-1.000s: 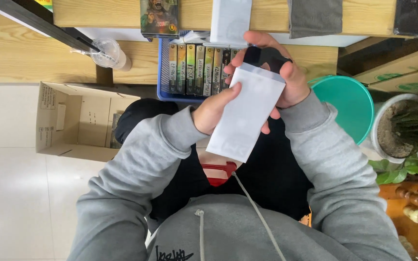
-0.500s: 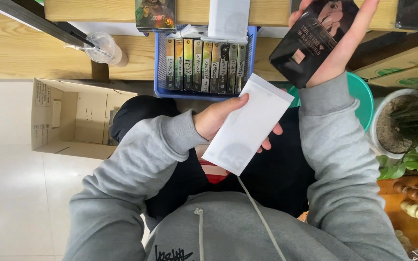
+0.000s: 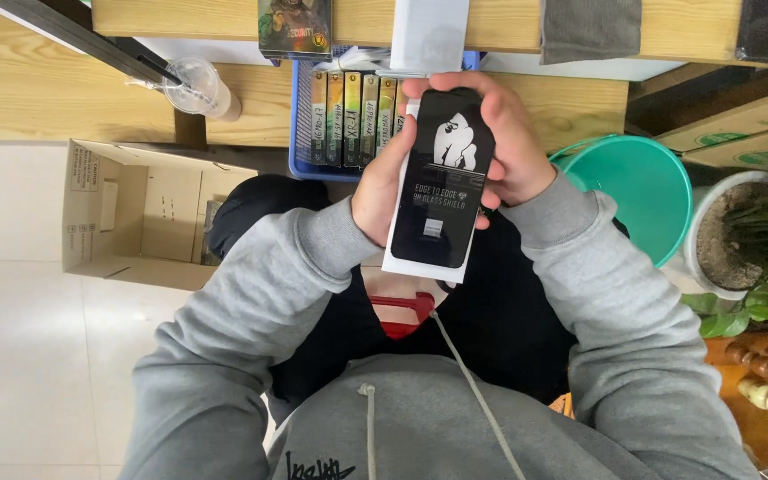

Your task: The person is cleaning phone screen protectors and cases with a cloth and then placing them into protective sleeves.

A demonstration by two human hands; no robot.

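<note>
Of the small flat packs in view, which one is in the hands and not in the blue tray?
The black pack with the white figure, backed by a white sleeve, gripped by the left hand and right hand. The others stand upright in the blue tray.

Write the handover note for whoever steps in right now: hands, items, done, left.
Left hand: grips the left edge of the white sleeve.
Right hand: holds the black flat pack from the top and right.
Items: pack lies on top of the sleeve, above the lap; blue bin of upright boxes beyond, open cardboard box on the floor.
Done: pack and sleeve brought together.
Left: pack not inside the sleeve.
</note>
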